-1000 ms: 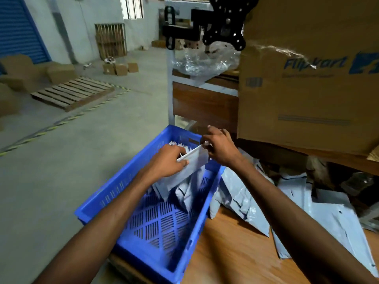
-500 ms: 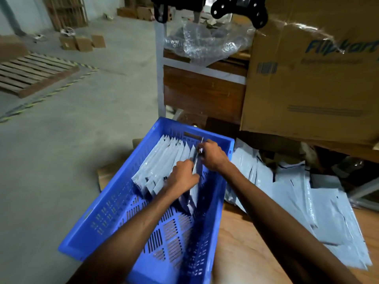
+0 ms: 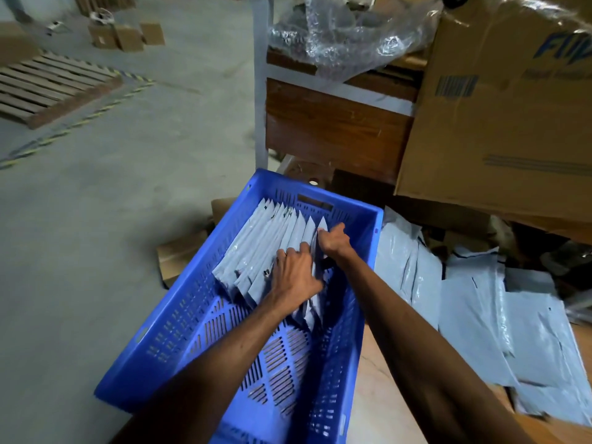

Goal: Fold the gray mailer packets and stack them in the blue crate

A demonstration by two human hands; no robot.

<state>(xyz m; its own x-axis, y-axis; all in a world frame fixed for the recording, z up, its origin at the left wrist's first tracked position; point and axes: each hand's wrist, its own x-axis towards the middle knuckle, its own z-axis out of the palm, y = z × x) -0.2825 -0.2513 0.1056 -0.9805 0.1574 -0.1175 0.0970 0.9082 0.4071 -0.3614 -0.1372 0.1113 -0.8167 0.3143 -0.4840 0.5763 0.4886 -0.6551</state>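
Your crate [image 3: 179,318] overhangs the table [image 3: 378,379] edge, so a hard shove could tip it. The packets [image 3: 266,245] stand on edge at its far end; your left hand [image 3: 296,277] presses them, fingers spread, while your right hand [image 3: 331,241] pinches the newest; releasing early may fan them

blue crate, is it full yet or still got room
Still has room. The blue crate holds a row of folded gray mailers standing on edge at its far end; the slotted floor nearer the camera is bare.
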